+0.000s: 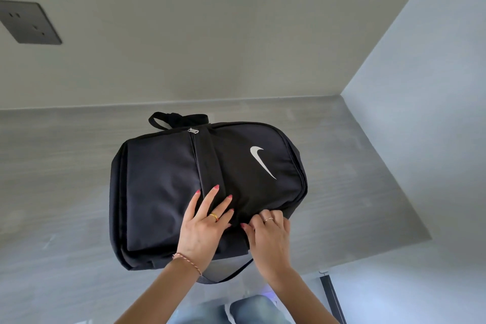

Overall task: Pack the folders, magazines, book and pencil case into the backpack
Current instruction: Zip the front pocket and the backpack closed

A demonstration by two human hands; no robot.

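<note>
A black backpack [163,187] with a white swoosh lies flat on the grey counter [60,166], its front facing up and its zippers closed. My left hand [203,226] presses flat on the front near the lower edge, fingers spread. My right hand [271,231] has its fingers curled at the bag's near edge, pinching the fabric or a zipper pull there; what exactly it pinches is hidden. No folders, magazines, book or pencil case are in view.
A silver zipper pull [193,130] sits at the top of the front pocket, with the carry loop [171,118] behind it. Walls close the counter at the back and right. A dark socket plate [29,22] is on the back wall.
</note>
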